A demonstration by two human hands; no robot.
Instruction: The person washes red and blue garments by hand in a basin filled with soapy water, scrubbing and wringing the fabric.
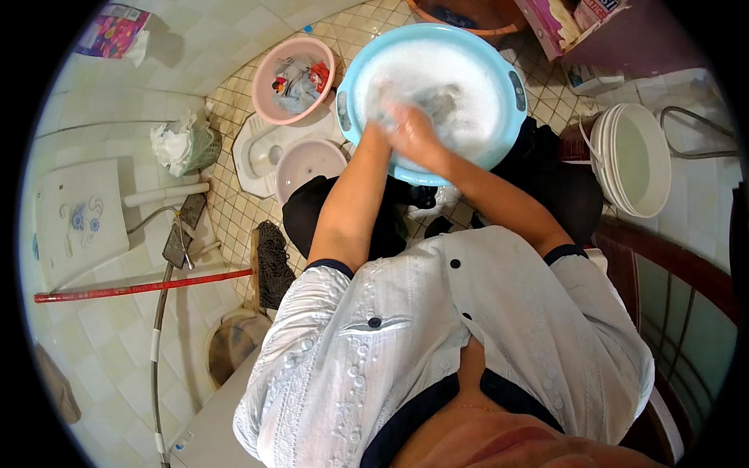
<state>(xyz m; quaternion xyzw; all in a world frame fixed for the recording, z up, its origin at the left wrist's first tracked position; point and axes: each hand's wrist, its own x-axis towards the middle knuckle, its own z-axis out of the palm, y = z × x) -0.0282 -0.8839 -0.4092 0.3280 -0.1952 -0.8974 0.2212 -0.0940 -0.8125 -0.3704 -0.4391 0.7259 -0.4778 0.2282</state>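
A large light-blue plastic basin (pixel 514 131) full of water and white suds (pixel 445 58) stands before me. Both hands are close together over the left part of the suds and blurred by motion. My left hand (pixel 383 120) is at the inner left side, its fingers hidden by foam and blur. My right hand (pixel 412 131) lies against it, with fingers bent; what they hold cannot be made out. A wet greyish cloth (pixel 442 102) seems to show in the foam beside them.
Left of the basin are a pink basin (pixel 260 88) with clothes, a squat toilet (pixel 251 152) and an empty-looking pale basin (pixel 310 167). White buckets (pixel 641 161) stand at the right. A mop (pixel 274 263), a wastebasket (pixel 205 146) and an orange-brown tub (pixel 497 29) are around.
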